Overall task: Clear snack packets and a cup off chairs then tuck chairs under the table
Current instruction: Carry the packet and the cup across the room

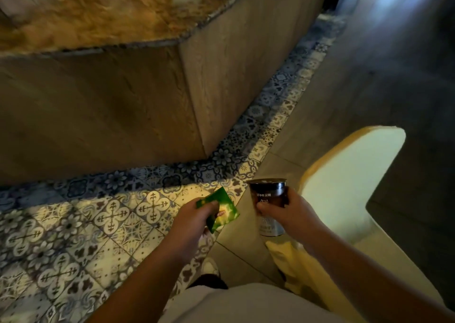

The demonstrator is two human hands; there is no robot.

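While both arms reach out over the floor, the big wooden surface (103, 106) fills the upper left: panelled sides, a mottled brown top w/ blurred items on it that I can't identify. It looks like the drop-off spot for what's being carried, though that's my read only. Next biggest, the chair (344, 194), pale yellow cover, stands at the right just beside the person, seat mostly hidden, apparently not tucked in yet. Floor: patterned blue-and-cream tiles (73, 229) run along the surface's base, plain grey slabs beyond, room dim w/ light pooling on the tiles. Now the small stuff. Right hand (288, 212) is wrapped round the dark cup (269, 199), held upright, prob. so nothing spills. Left hand (194, 218) pinches the green snack packet (222, 210) by one edge, thumb on top, packet tilted. Both items are off the chair, in the air between chair and surface.
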